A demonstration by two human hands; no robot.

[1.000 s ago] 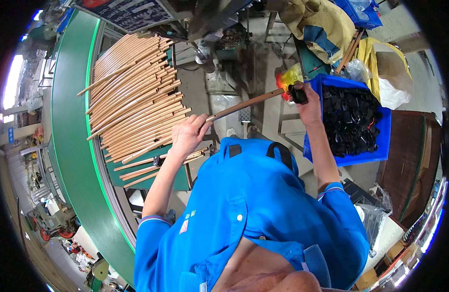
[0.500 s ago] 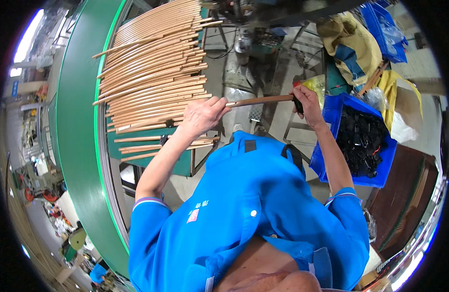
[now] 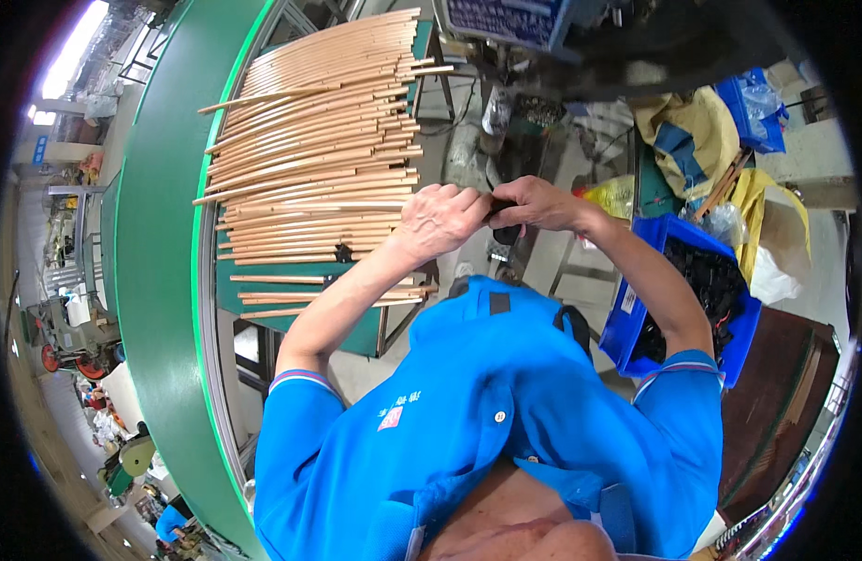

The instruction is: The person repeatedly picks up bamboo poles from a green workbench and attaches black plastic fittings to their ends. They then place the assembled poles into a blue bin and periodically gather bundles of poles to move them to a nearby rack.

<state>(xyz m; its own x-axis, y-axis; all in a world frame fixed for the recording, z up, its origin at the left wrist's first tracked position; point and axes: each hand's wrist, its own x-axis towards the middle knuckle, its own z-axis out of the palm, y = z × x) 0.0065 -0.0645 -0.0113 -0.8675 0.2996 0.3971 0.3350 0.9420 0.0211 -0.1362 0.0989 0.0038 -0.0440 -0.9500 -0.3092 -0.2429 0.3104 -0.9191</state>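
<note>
In front of my chest, my left hand is closed around a wooden stick, its knuckles upward. Right beside it, my right hand is closed at the stick's end, where a black piece shows below the fingers. The hands almost touch, and they hide most of the stick. I cannot make out the exact shape of the black piece. Left of my left hand lies a large row of light wooden sticks on a green table. A small black part sits on one of the nearer sticks.
A green conveyor belt runs along the left. To the right stands a blue bin of black parts, with a yellow sack and a smaller blue crate beyond it. Dark machinery stands ahead.
My right hand has moved left until it is right beside my left hand, covering the length of stick that showed between them. The view has shifted slightly.
</note>
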